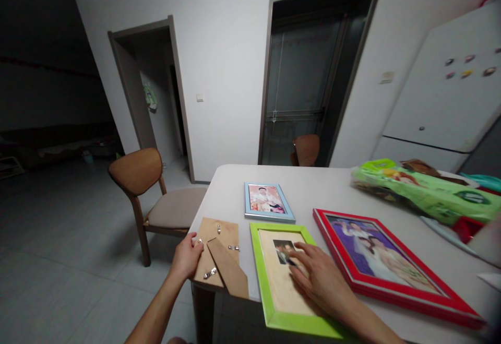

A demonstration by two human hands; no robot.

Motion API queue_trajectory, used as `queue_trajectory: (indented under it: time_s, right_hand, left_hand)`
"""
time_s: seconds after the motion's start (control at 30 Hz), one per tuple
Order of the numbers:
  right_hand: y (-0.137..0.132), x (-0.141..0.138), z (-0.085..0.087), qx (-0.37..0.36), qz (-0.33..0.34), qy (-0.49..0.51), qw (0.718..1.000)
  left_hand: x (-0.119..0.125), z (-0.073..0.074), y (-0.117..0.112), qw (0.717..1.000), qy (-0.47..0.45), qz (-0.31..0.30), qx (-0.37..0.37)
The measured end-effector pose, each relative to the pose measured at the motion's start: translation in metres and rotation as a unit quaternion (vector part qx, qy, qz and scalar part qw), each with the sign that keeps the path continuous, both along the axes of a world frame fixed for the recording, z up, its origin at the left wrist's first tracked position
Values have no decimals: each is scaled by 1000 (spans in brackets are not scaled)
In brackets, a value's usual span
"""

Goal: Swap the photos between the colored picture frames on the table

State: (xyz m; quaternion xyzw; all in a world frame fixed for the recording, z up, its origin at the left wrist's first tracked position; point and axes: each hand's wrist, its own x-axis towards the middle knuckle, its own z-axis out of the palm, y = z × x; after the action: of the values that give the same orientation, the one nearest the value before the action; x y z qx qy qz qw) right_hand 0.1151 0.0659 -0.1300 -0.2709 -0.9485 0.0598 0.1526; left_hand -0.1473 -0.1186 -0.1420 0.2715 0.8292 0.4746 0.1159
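My left hand (187, 256) grips the left edge of a brown picture-frame backing board (219, 234), its fingers curled at the edge. The board has metal clips and a fold-out stand leg (229, 268), and it lies at the table's near left corner. Fingers spread, my right hand (319, 276) rests over a lime green picture frame (260, 281). Its fingertips touch or hover just over a small dark photo (282, 251) lying on the cream panel inside this frame. Part of the panel is hidden beneath my hand and forearm.
Beyond the green frame is a light blue framed photo (268, 200). A larger red frame (391, 265) with a wedding photo lies to the right. Green plastic packaging (430, 190) sits at the table's (313, 187) right side. A wooden chair (178, 208) stands at the left.
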Motion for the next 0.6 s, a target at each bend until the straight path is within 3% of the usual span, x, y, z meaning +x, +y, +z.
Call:
queue_trajectory:
  time_s: [0.1,0.2,0.23,0.33,0.4,0.53,0.6]
  right_hand:
    - [11,6,-9,15,-96,-18,995]
    - [18,6,-13,-4,-118,-36,992]
    - [19,5,-14,-9,-119,-34,992]
    - [23,2,-13,-25,-129,-23,991]
    - [26,2,-11,-51,-133,-16,990]
    - [31,4,-6,-152,-153,47,975]
    - [30,4,-1,-277,-166,105,941]
  left_hand:
    - [15,12,1,998,70,6,-4]
    - [51,24,8,993,114,-26,8]
    - [67,25,11,991,123,-54,13]
    - [114,21,22,966,134,-220,21]
    - [135,14,28,954,122,-275,-3]
    - [143,8,33,946,133,-291,-44]
    - [140,10,34,947,125,-290,-54]
